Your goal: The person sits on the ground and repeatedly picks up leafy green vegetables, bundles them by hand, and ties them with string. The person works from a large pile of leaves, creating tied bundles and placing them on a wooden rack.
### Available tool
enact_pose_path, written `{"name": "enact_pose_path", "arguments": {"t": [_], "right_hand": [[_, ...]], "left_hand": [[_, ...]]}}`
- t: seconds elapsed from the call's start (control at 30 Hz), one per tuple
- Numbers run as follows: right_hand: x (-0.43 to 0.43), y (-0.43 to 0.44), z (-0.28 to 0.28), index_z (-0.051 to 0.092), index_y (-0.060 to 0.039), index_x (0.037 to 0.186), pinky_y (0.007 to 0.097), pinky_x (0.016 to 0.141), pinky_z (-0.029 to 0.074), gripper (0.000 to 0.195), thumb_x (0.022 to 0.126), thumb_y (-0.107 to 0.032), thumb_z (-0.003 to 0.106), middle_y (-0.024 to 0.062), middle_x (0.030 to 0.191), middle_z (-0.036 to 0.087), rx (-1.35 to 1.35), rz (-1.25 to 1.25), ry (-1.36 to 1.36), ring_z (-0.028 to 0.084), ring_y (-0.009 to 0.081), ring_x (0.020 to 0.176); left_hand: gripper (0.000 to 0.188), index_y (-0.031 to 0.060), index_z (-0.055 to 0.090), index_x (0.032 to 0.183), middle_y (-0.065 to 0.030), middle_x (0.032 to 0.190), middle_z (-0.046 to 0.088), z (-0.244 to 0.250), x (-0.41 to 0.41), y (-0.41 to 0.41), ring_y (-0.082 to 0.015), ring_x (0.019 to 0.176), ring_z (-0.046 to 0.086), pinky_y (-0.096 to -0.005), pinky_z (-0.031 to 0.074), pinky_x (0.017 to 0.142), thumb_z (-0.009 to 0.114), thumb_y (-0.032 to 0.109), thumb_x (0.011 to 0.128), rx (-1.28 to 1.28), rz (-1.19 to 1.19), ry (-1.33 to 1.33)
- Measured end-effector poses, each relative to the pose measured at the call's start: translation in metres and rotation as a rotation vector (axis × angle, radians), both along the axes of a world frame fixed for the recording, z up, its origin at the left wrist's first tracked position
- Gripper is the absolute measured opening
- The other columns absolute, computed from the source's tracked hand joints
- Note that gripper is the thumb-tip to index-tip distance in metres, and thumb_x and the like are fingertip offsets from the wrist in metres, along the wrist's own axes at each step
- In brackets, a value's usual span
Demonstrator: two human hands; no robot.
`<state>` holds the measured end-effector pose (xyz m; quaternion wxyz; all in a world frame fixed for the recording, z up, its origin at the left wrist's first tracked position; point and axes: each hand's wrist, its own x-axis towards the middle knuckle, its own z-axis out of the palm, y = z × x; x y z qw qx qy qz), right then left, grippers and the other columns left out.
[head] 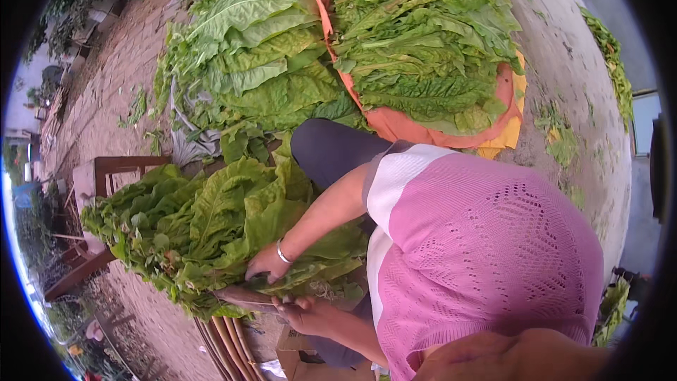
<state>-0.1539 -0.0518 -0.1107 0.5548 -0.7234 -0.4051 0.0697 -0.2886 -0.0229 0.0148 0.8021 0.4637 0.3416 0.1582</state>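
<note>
A thick heap of large green leaves, which look like tobacco, lies across the low support before me, partly yellowed and wrinkled. My right hand, with a silver bracelet at the wrist, rests palm down among the leaves at the heap's lower edge; what its fingertips touch is partly hidden. Below it, my left hand curls its fingers and thumb at the near end of a brown wooden pole. A thin cord seems to run along that pole. The pole's far end disappears under leaves.
A wooden frame props the heap's far end. Several loose poles lie beside a cardboard box at the bottom. Beyond my knee, larger leaf piles sit on orange cloth. Leaf scraps litter the ground.
</note>
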Motion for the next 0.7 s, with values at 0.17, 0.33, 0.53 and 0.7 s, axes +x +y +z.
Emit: {"name": "enact_pose_path", "arguments": {"t": [0.17, 0.33, 0.53, 0.7], "right_hand": [[-0.026, -0.235, 0.047, 0.055, -0.0139, 0.111, 0.0378, 0.073, 0.047, 0.034, 0.078, -0.022, 0.06, 0.0078, 0.1, 0.058, -0.114, -0.467, 0.124, 0.058, 0.0271, 0.089], [-0.043, -0.468, 0.033, 0.054, -0.0133, 0.115, 0.0379, 0.085, 0.044, 0.036, 0.08, -0.021, 0.055, 0.0101, 0.112, 0.055, -0.552, -1.244, 0.258, 0.054, 0.0264, 0.101], [-0.035, -0.585, 0.016, 0.054, -0.0072, 0.117, 0.0388, 0.09, 0.044, 0.034, 0.087, -0.023, 0.049, 0.0105, 0.121, 0.054, -0.873, -1.461, 0.182, 0.053, 0.0273, 0.108], [-0.037, -0.389, 0.045, 0.051, -0.0018, 0.119, 0.0297, 0.089, 0.044, 0.042, 0.089, -0.03, 0.051, 0.0128, 0.112, 0.059, 0.178, -0.633, 0.3, 0.056, 0.018, 0.104]], "left_hand": [[0.024, -0.0002, 0.051, 0.106, -0.0068, 0.082, 0.056, 0.019, -0.042, -0.047, -0.0151, 0.066, 0.054, -0.0261, 0.044, 0.062, 0.043, 0.01, 0.086, 0.202, -0.556, -0.036], [0.02, 0.0008, 0.053, 0.096, -0.0106, 0.087, 0.058, 0.094, -0.031, -0.117, -0.0176, 0.072, 0.055, -0.0294, 0.043, 0.069, 0.049, 0.018, 0.087, 0.547, -0.9, -0.138], [0.029, -0.005, 0.055, 0.102, -0.0105, 0.085, 0.062, 0.103, -0.056, -0.11, -0.0132, 0.07, 0.057, -0.025, 0.045, 0.067, 0.052, 0.021, 0.09, 0.378, -1.173, 0.031], [0.023, -0.0071, 0.055, 0.105, -0.0085, 0.083, 0.062, 0.133, -0.079, -0.096, -0.0078, 0.07, 0.056, -0.0189, 0.044, 0.06, 0.049, 0.011, 0.091, 0.405, -1.148, 0.108]]}}
